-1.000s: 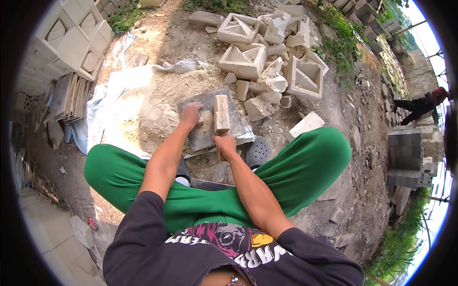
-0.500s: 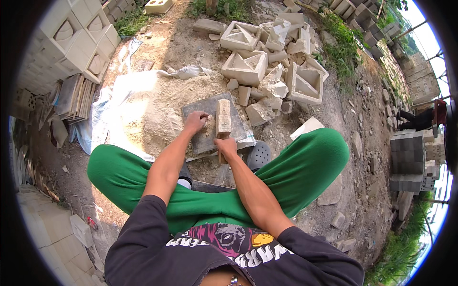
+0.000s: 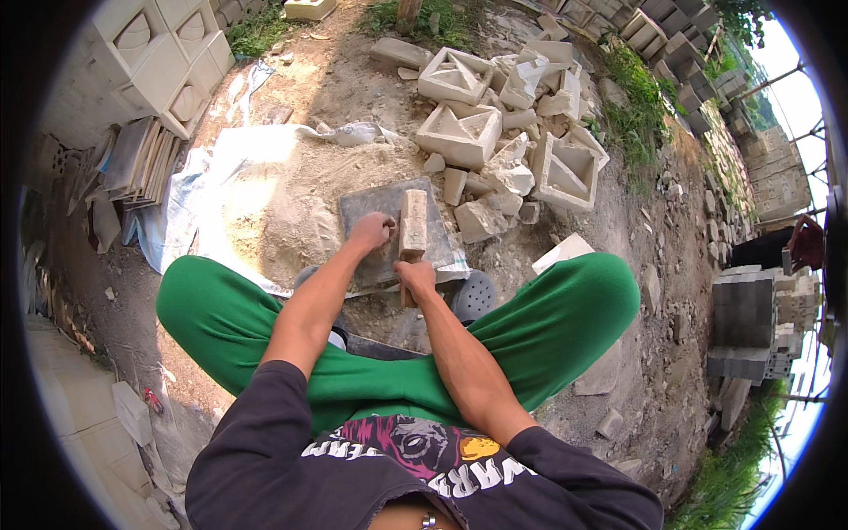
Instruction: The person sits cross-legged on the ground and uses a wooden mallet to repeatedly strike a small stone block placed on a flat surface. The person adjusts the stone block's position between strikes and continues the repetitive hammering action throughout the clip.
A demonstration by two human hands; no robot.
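Observation:
My right hand (image 3: 415,276) grips the short handle of a wooden mallet (image 3: 413,221). Its long, pale block head lies over a dark flat slab (image 3: 360,205) on the ground between my feet. Just left of the mallet head, my left hand (image 3: 373,230) is held low over the slab with its fingers curled in. Whatever those fingers may pinch is too small to make out. Pale crumbs and dust surround the slab on a white sheet (image 3: 231,161).
Broken hollow blocks (image 3: 461,134) and rubble are heaped beyond the slab to the right. Stacked pale blocks (image 3: 146,62) and leaning boards (image 3: 141,159) stand at left. Grey blocks (image 3: 744,309) are piled at far right, with a partly visible person (image 3: 799,243) behind.
My left hand has shifted slightly right, and its fingers are more tucked in. The mallet stays over the slab in my right hand. The whole view has tilted a little.

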